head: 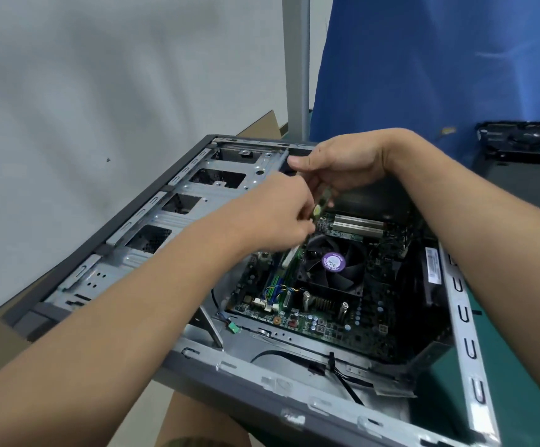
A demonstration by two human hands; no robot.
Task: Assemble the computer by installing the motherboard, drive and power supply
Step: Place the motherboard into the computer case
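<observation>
**Both hands on a narrow green card above the motherboard**

The open computer case (294, 395) lies on its side, and its right part rests on the green tabletop (520, 398). Inside the case, the motherboard (326, 321) lies flat on the bottom, in the right part. A black cooler fan (331, 262) with a purple label sits on the middle of the board. The metal drive bays (178, 204) run along the left side of the case. A black cable (347, 385) lies by the near wall.

Your left hand (275, 214) and your right hand (343, 162) meet above the far part of the motherboard. The grip of each hand is closed on one narrow green card (319, 208). The right hand pinches its far, upper end with curled fingers, and the left hand holds its near, lower end. The card is tilted, and I cannot tell if it touches the board.

The drive (520, 140) is outside the case. It lies on a dark surface at the far right, well apart from your hands, in front of a blue cloth (439, 59).
</observation>
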